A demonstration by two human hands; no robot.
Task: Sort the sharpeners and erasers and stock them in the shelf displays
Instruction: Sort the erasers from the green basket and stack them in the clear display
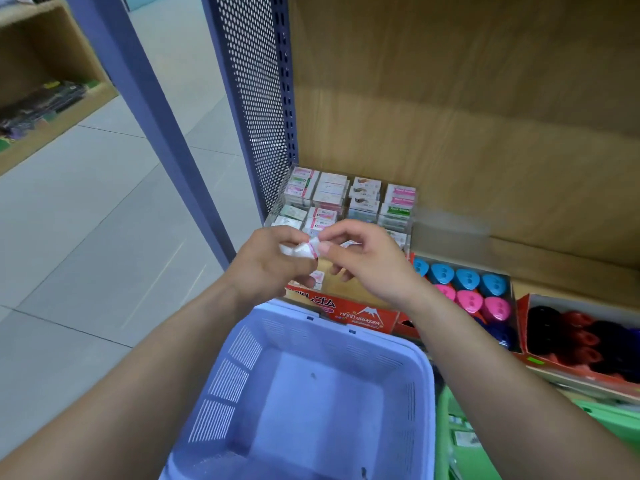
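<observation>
A small white eraser (304,249) sits between the two grips, above the red eraser box (360,315) on the shelf (554,268). The left grip (273,261) curls round one end, and the right grip (367,261) pinches the other between thumb and forefinger. A lilac basket (242,358) stands below, with blue and pink sharpeners (464,289) to the right.

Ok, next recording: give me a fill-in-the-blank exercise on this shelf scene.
1. The small white item is pinched by ___ hands, the left hand and the right hand.
2. In front of the blue sharpeners sits a row of ___ ones.
3. The red box has a label reading HARD ___.
Missing words: both; pink; ERASER.
</observation>
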